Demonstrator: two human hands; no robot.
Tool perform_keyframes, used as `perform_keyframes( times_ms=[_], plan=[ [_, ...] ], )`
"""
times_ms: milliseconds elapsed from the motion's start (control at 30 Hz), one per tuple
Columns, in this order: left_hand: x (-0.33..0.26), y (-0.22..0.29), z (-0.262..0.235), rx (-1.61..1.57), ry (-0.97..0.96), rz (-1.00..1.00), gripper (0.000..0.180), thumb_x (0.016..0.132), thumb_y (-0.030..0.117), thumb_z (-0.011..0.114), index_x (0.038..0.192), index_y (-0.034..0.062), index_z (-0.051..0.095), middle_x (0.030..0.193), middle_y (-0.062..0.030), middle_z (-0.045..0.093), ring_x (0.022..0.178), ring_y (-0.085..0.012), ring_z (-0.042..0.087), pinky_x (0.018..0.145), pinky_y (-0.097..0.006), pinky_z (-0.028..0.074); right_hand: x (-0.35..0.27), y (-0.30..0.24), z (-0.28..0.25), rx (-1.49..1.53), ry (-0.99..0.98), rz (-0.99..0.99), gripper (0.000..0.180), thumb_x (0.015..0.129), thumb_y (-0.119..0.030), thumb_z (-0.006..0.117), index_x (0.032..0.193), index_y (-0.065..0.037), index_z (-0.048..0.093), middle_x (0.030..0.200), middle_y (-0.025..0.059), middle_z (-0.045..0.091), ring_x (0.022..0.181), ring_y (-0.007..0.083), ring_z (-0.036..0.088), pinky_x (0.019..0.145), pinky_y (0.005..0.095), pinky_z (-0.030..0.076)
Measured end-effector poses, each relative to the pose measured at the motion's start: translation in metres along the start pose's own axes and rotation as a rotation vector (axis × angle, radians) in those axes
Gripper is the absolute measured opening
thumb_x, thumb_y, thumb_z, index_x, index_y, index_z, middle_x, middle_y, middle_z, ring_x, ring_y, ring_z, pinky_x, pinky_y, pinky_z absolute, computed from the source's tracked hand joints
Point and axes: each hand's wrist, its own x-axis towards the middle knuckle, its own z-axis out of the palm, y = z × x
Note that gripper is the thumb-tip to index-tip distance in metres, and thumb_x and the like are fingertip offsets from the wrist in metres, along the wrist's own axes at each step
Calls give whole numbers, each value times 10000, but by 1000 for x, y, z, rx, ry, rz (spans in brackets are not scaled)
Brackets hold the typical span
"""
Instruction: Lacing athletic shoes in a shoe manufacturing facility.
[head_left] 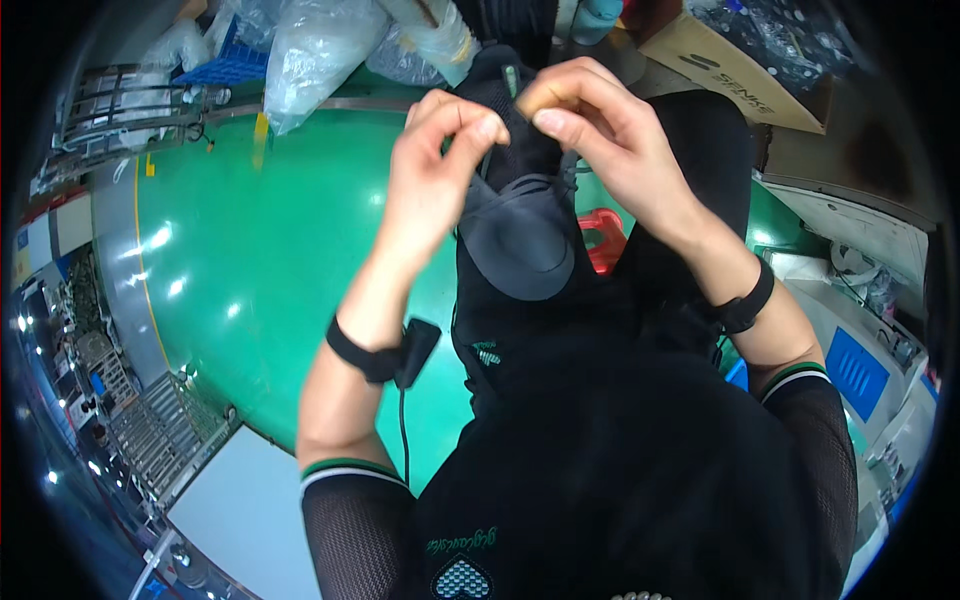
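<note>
Both hands raised close to the camera, working on a black shoe [520, 215] held upside-down-ish, toe cap rounded and facing the viewer. Left hand [435, 175] pinches the shoe's upper edge between thumb and forefinger. Right hand [610, 135] pinches the same area from the other side, fingertips nearly meeting the left's. Each wrist carries a black strap; the left wrist strap [385, 355] has a small box and a cable hanging from it. Black mesh sleeves with green-and-white cuffs. Below: glossy green floor [250, 270]. Clear plastic bags [320, 50] piled at top; a cardboard box [735, 70] top right; a red object [603, 238] partly hidden behind the shoe.
</note>
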Motion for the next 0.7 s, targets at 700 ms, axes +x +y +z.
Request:
perform_keyframes(
  times_ms=[700],
  plan=[
    [27,-7,56,916,-401,301,90,660,87,712,749,97,713,774,-30,546,833,-229,515,753,-378,350,4,47,-55,-720,119,-402,258,816,-120,669,1073,-112,692,997,54,636,920,182,593,727,289,506]
  ],
)
